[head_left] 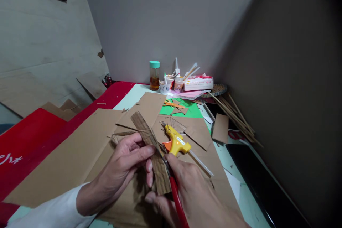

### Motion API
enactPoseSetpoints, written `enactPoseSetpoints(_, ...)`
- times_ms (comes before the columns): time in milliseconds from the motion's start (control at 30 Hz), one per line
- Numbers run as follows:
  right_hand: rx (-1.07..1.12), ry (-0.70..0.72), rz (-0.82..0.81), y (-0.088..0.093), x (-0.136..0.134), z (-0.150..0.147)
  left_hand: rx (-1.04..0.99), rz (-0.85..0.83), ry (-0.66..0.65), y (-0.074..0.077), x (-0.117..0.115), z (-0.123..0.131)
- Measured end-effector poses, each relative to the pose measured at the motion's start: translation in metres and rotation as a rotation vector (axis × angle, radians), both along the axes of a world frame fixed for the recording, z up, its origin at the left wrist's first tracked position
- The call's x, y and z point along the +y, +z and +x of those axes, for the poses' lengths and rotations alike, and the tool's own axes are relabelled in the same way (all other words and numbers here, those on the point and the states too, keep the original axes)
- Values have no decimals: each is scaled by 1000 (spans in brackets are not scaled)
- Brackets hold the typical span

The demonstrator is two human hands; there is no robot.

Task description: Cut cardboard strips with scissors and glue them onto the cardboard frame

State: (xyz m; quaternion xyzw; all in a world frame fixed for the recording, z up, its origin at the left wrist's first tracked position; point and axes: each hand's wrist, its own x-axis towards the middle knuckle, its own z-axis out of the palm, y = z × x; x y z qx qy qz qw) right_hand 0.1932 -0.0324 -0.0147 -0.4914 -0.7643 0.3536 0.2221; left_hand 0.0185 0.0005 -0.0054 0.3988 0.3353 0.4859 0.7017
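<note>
My left hand [124,162] grips a narrow brown corrugated cardboard strip [161,176], its thumb on the front face and its fingers behind. In my right hand [196,185] are red-handled scissors [177,201]. Their blade lies along the strip's right edge, partly hidden by the strip and my fingers. Just beyond the hands, a yellow glue gun [176,140] with an orange trigger rests on cardboard, a clear glue stick [201,164] sticking out of its back. Thin brown strips lie around it.
Large cardboard sheets [77,142] cover the table's left. Orange scissors [173,104] lie on a green sheet [196,108]. Farther back stand a teal-lidded bottle [154,75], cups with sticks [179,83] and a tissue pack [199,82]. Wooden sticks [235,117] and a long black object [264,185] are right.
</note>
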Motion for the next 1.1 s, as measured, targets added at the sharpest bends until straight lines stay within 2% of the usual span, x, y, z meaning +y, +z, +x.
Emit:
enactPoseSetpoints(267,2,21,104,-13,4,4,13,-12,-30,0,-2,-2)
enactPoseSetpoints(367,78,38,115,-15,5,5,19,-14,-37,0,-2,-2)
enactPoseSetpoints(467,204,76,79,-10,6,5,28,-22,-46,0,-2,-3)
enactPoseSetpoints(533,254,29,76,-3,7,5,19,-1,-20,3,0,-3)
enactPoseSetpoints(633,300,-136,65,7,10,7,11,127,93,9,2,-6)
enactPoseSetpoints(700,362,-205,-2,11,13,10,52,250,186,13,3,-10)
enactPoseSetpoints(800,540,-183,-187,11,18,11,163,478,276,16,5,-19)
enactPoseSetpoints(933,739,-104,-373,6,31,6,334,680,294,17,4,-25)
enactPoseSetpoints(1100,886,-14,-459,9,45,0,429,877,262,14,-3,-17)
